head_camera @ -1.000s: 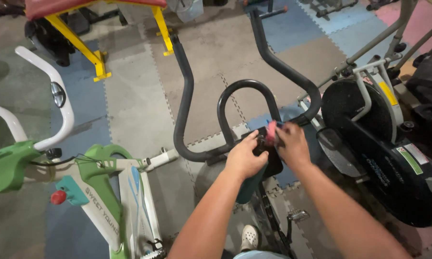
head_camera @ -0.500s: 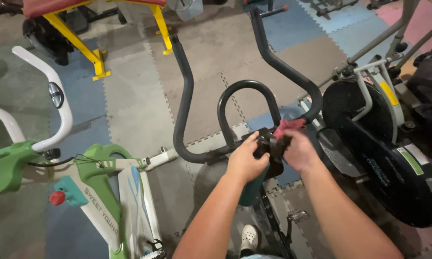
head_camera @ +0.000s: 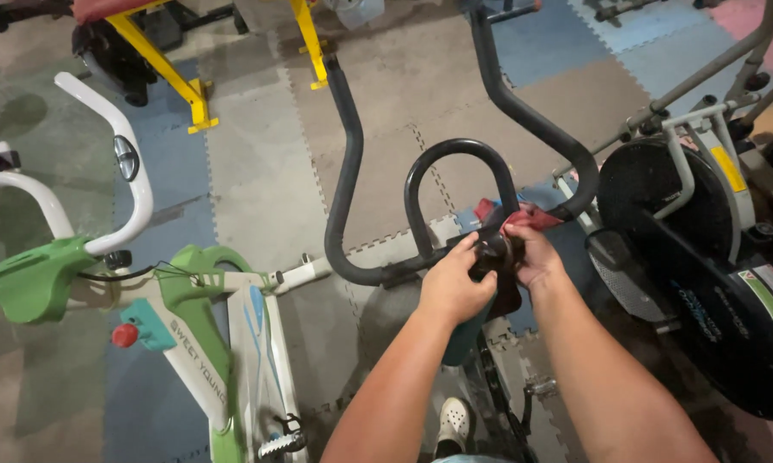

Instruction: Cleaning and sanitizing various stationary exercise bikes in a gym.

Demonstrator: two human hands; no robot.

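Knob (head_camera: 493,251), small, round and black, sits at the centre of a black exercise-bike handlebar (head_camera: 349,171), where the inner loop meets the stem. Its round face turns up toward the camera; no long axis can be made out. The left hand (head_camera: 453,287) curls around the knob's near side, fingers pressed together against it. The right hand (head_camera: 532,255) closes on it from the other side and also pinches a red cloth (head_camera: 531,217) that lies crumpled over the bar just behind. The handlebar is smooth bent tube: two long arms run away across the floor toward the far edge, with a rounded arch between them. Below lies a floor (head_camera: 266,189) of grey, blue and pink interlocking foam mats with toothed seams. A green-and-white bike (head_camera: 206,317) stands at the left edge, a black wheeled machine (head_camera: 661,223) at the right.
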